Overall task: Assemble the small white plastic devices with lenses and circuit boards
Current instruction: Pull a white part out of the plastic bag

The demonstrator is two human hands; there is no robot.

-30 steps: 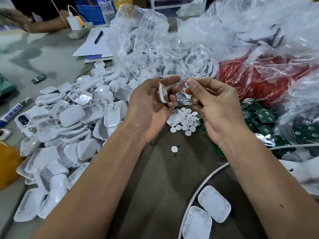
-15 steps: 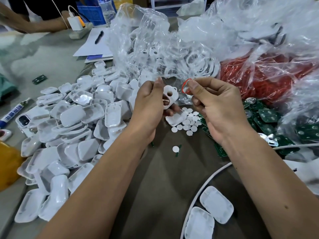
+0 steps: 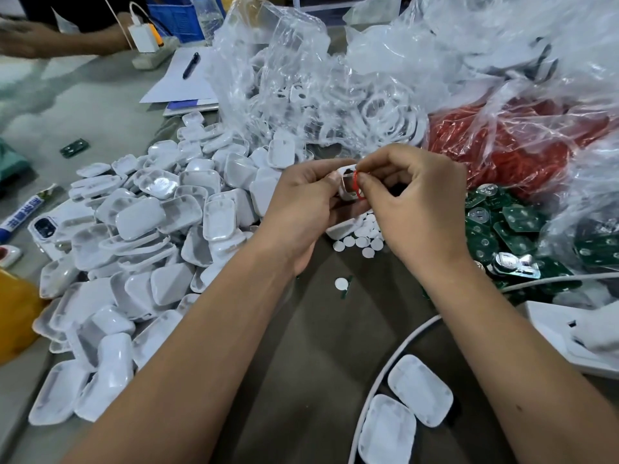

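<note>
My left hand [image 3: 301, 205] grips a small white plastic frame piece [image 3: 346, 184] at the centre of the view. My right hand [image 3: 412, 202] pinches a thin red ring [image 3: 357, 187] and holds it against that white piece. The two hands touch over the part, and fingers hide most of it. Below them lie several small white discs [image 3: 363, 239] on the dark table. A pile of green circuit boards [image 3: 502, 232] sits to the right. A heap of white shells [image 3: 144, 249] covers the left side.
Clear bags of white frames [image 3: 335, 105] and red rings [image 3: 495, 145] stand behind the hands. Two white shells [image 3: 402, 410] lie in a round tray at bottom right. A phone [image 3: 43, 229], a marker [image 3: 20, 217], paper with a pen [image 3: 191, 65] and another person's arm [image 3: 50, 41] are at left.
My hands have come together: the right hand brought the red ring from beside the white piece onto it, and the left hand turned the piece toward the ring.
</note>
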